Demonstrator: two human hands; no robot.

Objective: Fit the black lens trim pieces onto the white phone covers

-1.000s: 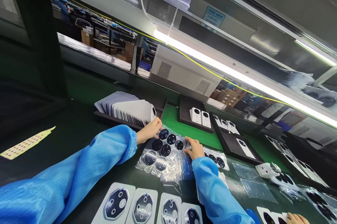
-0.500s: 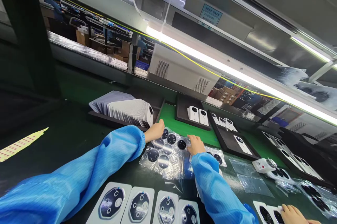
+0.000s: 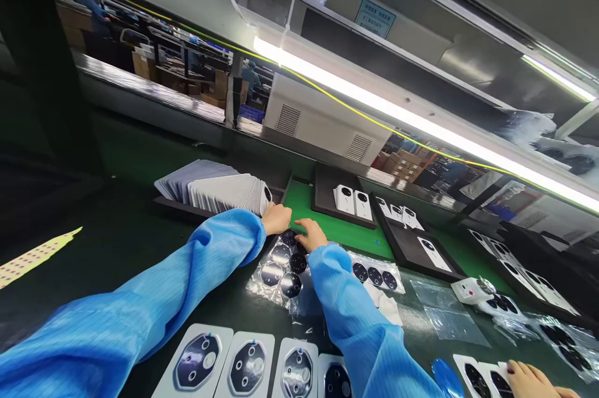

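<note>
My left hand (image 3: 277,219) is at the far edge of a clear plastic sheet (image 3: 262,289) of round black lens discs (image 3: 291,284). Its fingers are curled, and whatever they may grip is hidden. Close beside it, my right hand (image 3: 312,236) hovers over the sheet's far right corner, thumb and forefinger apart with nothing visible between them. A second strip of black discs (image 3: 375,276) lies right of my right forearm. In front stand white panels (image 3: 249,365), each bearing a dark octagonal plate with round holes.
Behind my left hand, a black tray holds a fanned stack of white panels (image 3: 224,193). More black trays (image 3: 330,189) with white panels line the back. Clear bags (image 3: 449,310) and a white device (image 3: 470,291) lie to the right. Another person's hand (image 3: 528,379) touches panels at lower right.
My right hand has moved left and away from me, from the sheet's right side to near my left hand. My left hand has shifted only slightly. A crumpled white piece now shows beside my right sleeve.
</note>
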